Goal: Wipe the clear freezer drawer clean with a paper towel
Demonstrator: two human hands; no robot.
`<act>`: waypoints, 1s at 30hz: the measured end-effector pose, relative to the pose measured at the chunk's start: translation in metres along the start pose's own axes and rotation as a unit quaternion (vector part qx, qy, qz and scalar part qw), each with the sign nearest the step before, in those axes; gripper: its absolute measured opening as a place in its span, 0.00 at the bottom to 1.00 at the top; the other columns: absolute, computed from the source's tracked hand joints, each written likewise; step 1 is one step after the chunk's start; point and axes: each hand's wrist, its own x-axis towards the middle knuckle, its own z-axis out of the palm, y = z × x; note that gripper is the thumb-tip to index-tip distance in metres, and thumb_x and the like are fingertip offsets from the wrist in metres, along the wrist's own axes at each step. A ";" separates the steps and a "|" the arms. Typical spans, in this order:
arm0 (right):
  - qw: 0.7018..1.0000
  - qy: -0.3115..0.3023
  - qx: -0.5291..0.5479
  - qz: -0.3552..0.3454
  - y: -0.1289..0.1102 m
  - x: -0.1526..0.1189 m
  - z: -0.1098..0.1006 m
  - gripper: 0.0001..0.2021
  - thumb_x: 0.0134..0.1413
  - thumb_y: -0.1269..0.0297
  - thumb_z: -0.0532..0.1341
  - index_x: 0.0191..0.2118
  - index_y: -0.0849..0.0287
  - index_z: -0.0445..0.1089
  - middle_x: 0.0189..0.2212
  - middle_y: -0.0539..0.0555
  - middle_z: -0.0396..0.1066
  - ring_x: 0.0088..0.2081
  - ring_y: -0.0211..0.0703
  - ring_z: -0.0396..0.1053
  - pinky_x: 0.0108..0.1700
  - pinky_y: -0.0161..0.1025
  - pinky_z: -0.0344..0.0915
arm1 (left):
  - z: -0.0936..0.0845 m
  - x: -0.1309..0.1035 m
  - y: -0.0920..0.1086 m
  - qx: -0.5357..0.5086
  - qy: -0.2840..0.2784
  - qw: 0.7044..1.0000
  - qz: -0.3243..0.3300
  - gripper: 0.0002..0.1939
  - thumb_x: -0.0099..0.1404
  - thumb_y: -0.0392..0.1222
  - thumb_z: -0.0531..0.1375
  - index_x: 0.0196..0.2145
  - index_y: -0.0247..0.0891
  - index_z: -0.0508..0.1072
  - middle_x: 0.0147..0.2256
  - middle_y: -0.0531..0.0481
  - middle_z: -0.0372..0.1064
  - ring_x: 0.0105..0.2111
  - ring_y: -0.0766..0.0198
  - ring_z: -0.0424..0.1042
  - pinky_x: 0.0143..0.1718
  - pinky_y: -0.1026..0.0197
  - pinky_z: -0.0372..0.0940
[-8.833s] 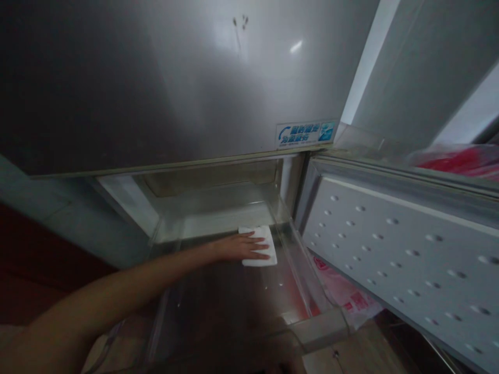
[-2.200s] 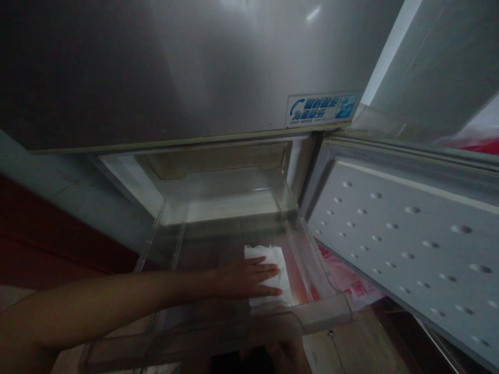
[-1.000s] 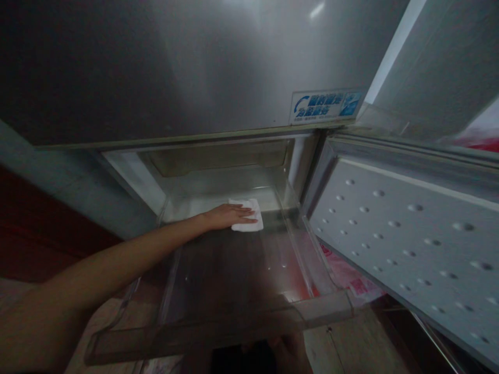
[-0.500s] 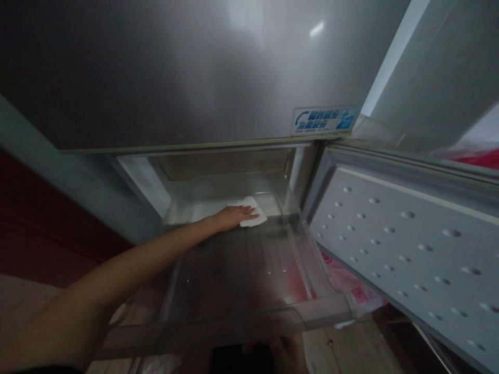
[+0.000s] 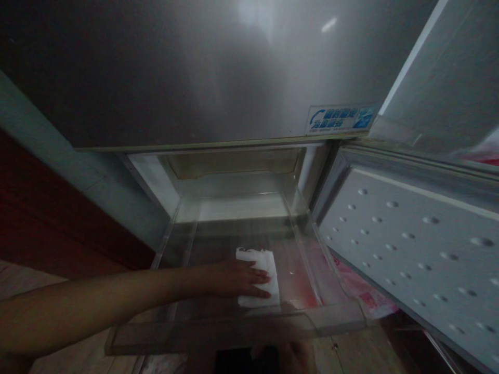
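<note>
My left hand (image 5: 241, 280) lies flat on a white paper towel (image 5: 257, 259), its fingers stretched out and a little apart. The palm and fingers press the towel against the floor of a clear plastic drawer (image 5: 234, 332), near its front. This drawer is pulled out of the lower compartment of a refrigerator (image 5: 234, 78). My right hand cannot be made out; below the drawer front, dim skin and something black show, too dark to tell apart.
The lower refrigerator door (image 5: 413, 249), with its bumpy grey inner panel, stands open on the right. A pink and white plastic bag (image 5: 370, 296) lies beneath it. A sticker (image 5: 341, 119) is on the closed upper door. A dark red panel (image 5: 58, 223) stands at the left.
My left hand has slid the paper towel from the back of the drawer toward its front. The view has shifted slightly, so the refrigerator sits further right.
</note>
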 end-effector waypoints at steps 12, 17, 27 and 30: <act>0.996 0.039 0.078 0.022 -0.009 0.000 0.006 0.27 0.54 0.41 0.54 0.17 0.55 0.76 0.14 0.53 0.71 0.23 0.47 0.73 0.35 0.41 0.73 | -0.021 0.012 -0.115 0.027 -0.034 0.988 -0.149 0.27 0.70 0.28 0.50 0.63 0.49 0.60 0.65 0.51 0.53 0.65 0.63 0.53 0.65 0.51 0.50; 0.995 0.075 0.055 0.047 -0.002 -0.008 0.003 0.25 0.53 0.41 0.57 0.21 0.55 0.77 0.18 0.53 0.75 0.24 0.46 0.74 0.32 0.39 0.73 | -0.032 0.022 -0.148 0.066 0.001 0.966 -0.249 0.27 0.70 0.26 0.47 0.62 0.47 0.62 0.64 0.48 0.57 0.63 0.61 0.57 0.61 0.55 0.56; 0.993 0.029 -0.105 0.055 -0.009 -0.021 -0.008 0.26 0.54 0.37 0.55 0.31 0.55 0.79 0.29 0.55 0.78 0.36 0.45 0.76 0.42 0.37 0.71 | -0.020 0.028 -0.063 0.095 0.005 0.966 -0.239 0.21 0.67 0.28 0.51 0.56 0.37 0.68 0.53 0.37 0.70 0.50 0.49 0.72 0.41 0.53 0.71; 0.977 -0.190 -0.093 -0.012 -0.040 -0.021 -0.024 0.23 0.55 0.40 0.56 0.38 0.50 0.80 0.34 0.55 0.80 0.38 0.45 0.77 0.41 0.37 0.72 | -0.026 0.025 -0.042 0.105 0.012 0.964 -0.243 0.14 0.68 0.30 0.52 0.47 0.36 0.73 0.44 0.39 0.74 0.43 0.51 0.75 0.34 0.56 0.71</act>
